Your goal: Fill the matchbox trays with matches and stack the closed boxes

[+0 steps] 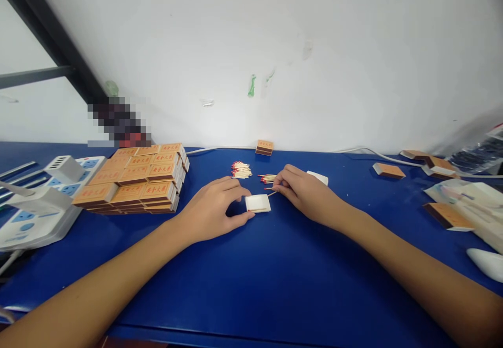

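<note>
A small white matchbox tray [258, 203] lies on the blue table [251, 274] with one match inside it. My left hand [214, 209] grips the tray's left side between thumb and fingers. My right hand [304, 191] pinches a match [271, 194] just right of the tray. Two small heaps of red-tipped matches [241, 170] lie just behind the hands. Another white tray [318, 176] sits behind my right hand.
A big stack of orange matchboxes [135, 177] stands at the left, next to white power strips [43, 201]. One matchbox [264, 147] sits by the white wall. More matchboxes [388, 170], bags and a white cable lie at the right.
</note>
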`<state>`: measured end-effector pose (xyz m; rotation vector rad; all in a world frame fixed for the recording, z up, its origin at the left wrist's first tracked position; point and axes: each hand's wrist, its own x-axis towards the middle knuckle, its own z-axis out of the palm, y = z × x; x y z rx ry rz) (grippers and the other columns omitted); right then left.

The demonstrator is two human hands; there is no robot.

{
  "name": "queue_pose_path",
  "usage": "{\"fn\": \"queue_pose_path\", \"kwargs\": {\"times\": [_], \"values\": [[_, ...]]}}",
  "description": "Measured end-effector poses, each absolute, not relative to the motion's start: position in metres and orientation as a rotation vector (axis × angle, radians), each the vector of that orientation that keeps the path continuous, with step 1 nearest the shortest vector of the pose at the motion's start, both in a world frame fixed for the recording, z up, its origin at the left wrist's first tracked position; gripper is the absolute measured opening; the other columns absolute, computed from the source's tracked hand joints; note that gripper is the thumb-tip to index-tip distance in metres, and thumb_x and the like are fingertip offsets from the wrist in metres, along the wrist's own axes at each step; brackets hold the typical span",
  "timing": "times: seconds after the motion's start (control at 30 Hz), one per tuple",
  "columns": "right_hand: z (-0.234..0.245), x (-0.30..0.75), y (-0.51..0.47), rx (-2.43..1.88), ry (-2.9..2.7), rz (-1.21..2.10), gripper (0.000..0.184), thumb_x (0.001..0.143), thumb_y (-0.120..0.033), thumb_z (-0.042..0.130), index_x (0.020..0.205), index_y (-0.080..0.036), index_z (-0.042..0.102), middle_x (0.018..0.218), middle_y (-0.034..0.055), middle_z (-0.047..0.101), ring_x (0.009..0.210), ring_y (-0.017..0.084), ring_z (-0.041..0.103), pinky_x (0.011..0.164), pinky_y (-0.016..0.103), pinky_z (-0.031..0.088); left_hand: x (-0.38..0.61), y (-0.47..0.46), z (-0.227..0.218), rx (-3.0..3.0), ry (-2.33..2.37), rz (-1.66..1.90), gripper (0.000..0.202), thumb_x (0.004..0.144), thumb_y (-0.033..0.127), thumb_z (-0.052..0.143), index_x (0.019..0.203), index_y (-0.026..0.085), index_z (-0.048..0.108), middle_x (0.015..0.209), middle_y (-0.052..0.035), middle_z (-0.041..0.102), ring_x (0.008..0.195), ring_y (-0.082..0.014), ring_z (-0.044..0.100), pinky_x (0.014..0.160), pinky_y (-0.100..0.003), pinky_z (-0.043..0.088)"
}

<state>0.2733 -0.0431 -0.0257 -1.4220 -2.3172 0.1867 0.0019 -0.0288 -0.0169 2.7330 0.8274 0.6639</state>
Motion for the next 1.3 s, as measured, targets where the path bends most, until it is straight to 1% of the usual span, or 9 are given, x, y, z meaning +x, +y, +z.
{"fn": "queue_pose_path", "kwargs": {"times": [0.23,0.3,0.5,0.6,0.7,0.87,1.07,1.23,1.3], "values": [[-0.024,0.276,-0.047,-1.396,-2.369,0.139,0.017,0.105,-0.022,0.045,0.095,-0.022,0.059,0.1,0.0069,0.062,0.076,0.018,0.06,0.068,0.031,0.045,0.001,-0.029,-0.018,2.73,0.85,0.66,0.027,0.092,0.035,0.074,0.114,0.02,0.071,0.093,-0.0037,0.069,0.092,-0.0218,0.065,0.084,-0.037,0.053],[-0.022,0.28,-0.046,-1.399,-2.394,0.194,0.018,0.105,-0.022,0.044,0.097,-0.022,0.061,0.101,0.007,0.062,0.078,0.019,0.06,0.068,0.031,0.046,0.002,-0.029,-0.018,2.725,0.846,0.656,0.027,0.092,0.034,0.074,0.114,0.02,0.071,0.093,-0.0036,0.069,0.091,-0.0216,0.064,0.084,-0.037,0.053],[-0.013,0.287,-0.045,-1.391,-2.405,0.404,0.023,0.106,-0.03,0.046,0.094,-0.023,0.065,0.099,0.0066,0.063,0.08,0.019,0.06,0.07,0.032,0.047,0.001,-0.029,-0.016,2.724,0.816,0.647,0.025,0.093,0.034,0.073,0.114,0.021,0.071,0.091,-0.0029,0.068,0.09,-0.021,0.064,0.082,-0.036,0.053],[-0.014,0.288,-0.043,-1.399,-2.369,0.452,0.018,0.103,-0.031,0.051,0.098,-0.024,0.067,0.098,0.0058,0.063,0.079,0.019,0.059,0.069,0.032,0.047,0.001,-0.029,-0.017,2.72,0.814,0.64,0.026,0.093,0.035,0.073,0.115,0.021,0.071,0.092,-0.0032,0.068,0.09,-0.021,0.064,0.081,-0.035,0.052],[-0.016,0.288,-0.041,-1.395,-2.353,0.519,0.015,0.102,-0.033,0.055,0.101,-0.024,0.067,0.099,0.0053,0.062,0.081,0.019,0.06,0.071,0.032,0.048,0.0,-0.028,-0.018,2.714,0.818,0.625,0.027,0.093,0.035,0.073,0.116,0.021,0.071,0.092,-0.0031,0.068,0.09,-0.0207,0.064,0.082,-0.036,0.052],[-0.02,0.286,-0.044,-1.45,-2.388,0.504,0.022,0.105,-0.033,0.048,0.093,-0.023,0.062,0.1,0.0058,0.063,0.079,0.019,0.06,0.071,0.033,0.048,0.001,-0.028,-0.018,2.713,0.819,0.62,0.027,0.093,0.035,0.072,0.116,0.02,0.071,0.093,-0.0031,0.069,0.09,-0.0205,0.064,0.082,-0.036,0.052],[-0.024,0.285,-0.049,-1.466,-2.428,0.386,0.024,0.106,-0.028,0.042,0.088,-0.023,0.057,0.098,0.0068,0.063,0.07,0.018,0.058,0.062,0.033,0.046,0.001,-0.028,-0.018,2.711,0.811,0.628,0.028,0.094,0.036,0.072,0.117,0.021,0.071,0.093,-0.0035,0.069,0.089,-0.0204,0.064,0.081,-0.035,0.052],[-0.01,0.273,-0.06,-1.383,-2.329,0.427,0.022,0.109,-0.03,0.038,0.097,-0.024,0.056,0.104,0.0072,0.063,0.083,0.02,0.063,0.072,0.033,0.05,0.002,-0.03,-0.017,2.729,0.805,0.681,0.026,0.092,0.034,0.074,0.115,0.02,0.07,0.092,-0.0034,0.069,0.09,-0.0211,0.065,0.082,-0.035,0.053],[-0.005,0.263,-0.067,-1.354,-2.336,0.411,0.02,0.109,-0.029,0.039,0.098,-0.024,0.055,0.104,0.0073,0.064,0.084,0.019,0.063,0.071,0.032,0.049,0.002,-0.03,-0.016,2.754,0.788,0.711,0.026,0.092,0.032,0.075,0.114,0.019,0.07,0.093,-0.0041,0.069,0.091,-0.0216,0.065,0.082,-0.036,0.053]]}}
